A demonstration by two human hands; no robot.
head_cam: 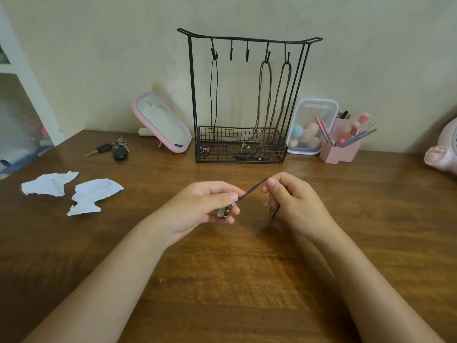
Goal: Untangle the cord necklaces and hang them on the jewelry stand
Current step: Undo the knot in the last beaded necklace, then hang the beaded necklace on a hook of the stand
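Forearms nearest cam, over wooden table (222,280). L hand (210,206) pinches cord necklace (254,188) at pendant end, metal bits cupped in its fingers. R hand (294,206) pinches the cord further along; short end hangs below it. Hands near, not touching; cord taut betw. them, above tabletop. Jewelry stand (193,95) behind: 3 cords hung, 2 middle hooks (231,54) bare. Judgement: likely last necklace. Rec.: hold pendant firm, run R fingers along cord, open loop fully, check for twists before lifting to a bare hook.
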